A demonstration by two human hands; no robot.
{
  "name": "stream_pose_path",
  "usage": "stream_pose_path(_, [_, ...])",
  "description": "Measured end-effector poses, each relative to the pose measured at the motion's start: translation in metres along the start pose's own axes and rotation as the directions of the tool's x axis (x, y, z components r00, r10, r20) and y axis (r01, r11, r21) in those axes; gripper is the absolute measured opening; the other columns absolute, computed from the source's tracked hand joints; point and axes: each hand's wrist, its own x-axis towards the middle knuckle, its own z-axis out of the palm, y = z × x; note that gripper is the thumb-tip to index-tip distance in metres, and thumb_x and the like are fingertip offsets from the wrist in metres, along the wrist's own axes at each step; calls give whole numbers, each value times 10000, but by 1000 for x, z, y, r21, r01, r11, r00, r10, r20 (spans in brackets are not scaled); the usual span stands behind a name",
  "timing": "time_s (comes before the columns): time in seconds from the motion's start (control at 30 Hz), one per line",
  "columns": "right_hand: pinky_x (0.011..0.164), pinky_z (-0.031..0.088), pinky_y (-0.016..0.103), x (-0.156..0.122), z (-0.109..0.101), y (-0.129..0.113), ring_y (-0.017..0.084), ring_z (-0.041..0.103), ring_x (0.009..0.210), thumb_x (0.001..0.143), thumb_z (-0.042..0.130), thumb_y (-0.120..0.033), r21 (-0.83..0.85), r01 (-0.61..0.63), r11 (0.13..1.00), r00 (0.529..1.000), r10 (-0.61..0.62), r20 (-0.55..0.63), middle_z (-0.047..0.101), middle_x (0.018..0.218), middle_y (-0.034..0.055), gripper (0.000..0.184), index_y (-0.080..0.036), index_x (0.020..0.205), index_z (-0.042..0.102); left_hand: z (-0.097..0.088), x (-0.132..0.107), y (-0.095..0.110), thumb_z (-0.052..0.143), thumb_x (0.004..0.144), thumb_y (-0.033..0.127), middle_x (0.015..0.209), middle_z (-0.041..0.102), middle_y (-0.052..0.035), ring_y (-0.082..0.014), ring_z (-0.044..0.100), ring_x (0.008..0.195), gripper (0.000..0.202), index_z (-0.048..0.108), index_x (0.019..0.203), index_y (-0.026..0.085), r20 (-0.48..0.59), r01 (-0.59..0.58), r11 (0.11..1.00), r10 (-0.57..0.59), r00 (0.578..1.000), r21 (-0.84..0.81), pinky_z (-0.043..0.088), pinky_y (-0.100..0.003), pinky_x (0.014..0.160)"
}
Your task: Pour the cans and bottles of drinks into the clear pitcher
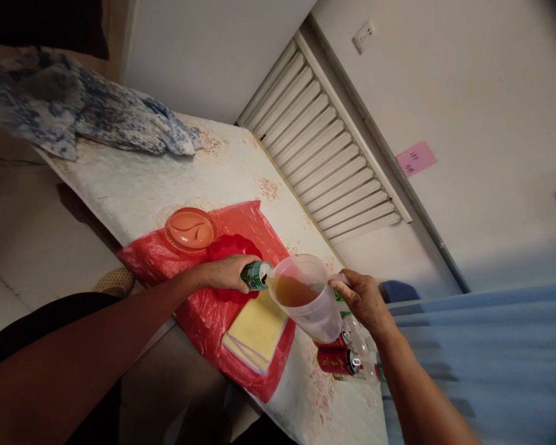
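Observation:
My left hand (229,272) is wrapped round a green drink can (254,275), tipped so its opened top meets the rim of a translucent plastic pitcher (322,318). A thin stream of yellowish liquid runs from the can into it. Amber liquid (294,290) lies inside the pitcher, which tilts toward the can. My right hand (364,296) grips the pitcher by its handle. Below my left hand, a red scalloped bowl (231,246) sits on a red plastic sheet (204,330), partly hidden by the hand. Near the pitcher lies a folded yellow cloth (259,330).
An orange oval dish (191,228) rests at the sheet's left. Dark red cans (336,361) and clear plastic bottles (364,340) crowd the right side. Blue-patterned fabric (134,120) covers the table's far end. A radiator (328,148) and a blue curtain (482,358) border the table (222,179).

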Motion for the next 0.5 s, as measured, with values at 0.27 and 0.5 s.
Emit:
stream_pose_path(0.27, [520, 286, 246, -3, 10, 10, 121, 361, 548, 785, 582, -617, 115, -14, 993, 1000, 16, -10, 394, 540, -35, 473, -197, 587, 495, 0, -1, 0, 735, 610, 206, 1169, 682, -29, -266, 621, 1087, 567, 609, 1162, 229, -10, -11, 1000, 11, 1000, -22, 476, -333, 902])
stream_pose_path(0.5, [470, 280, 228, -14, 28, 40, 96, 332, 498, 828, 591, -536, 406, -34, 913, 996, 66, -66, 390, 521, -49, 436, -208, 572, 460, -6, -6, 7, 728, 580, 186, 1205, 686, -38, -268, 628, 1113, 659, 602, 1226, 226, -82, 2, 994, -11, 997, -109, 485, -323, 914])
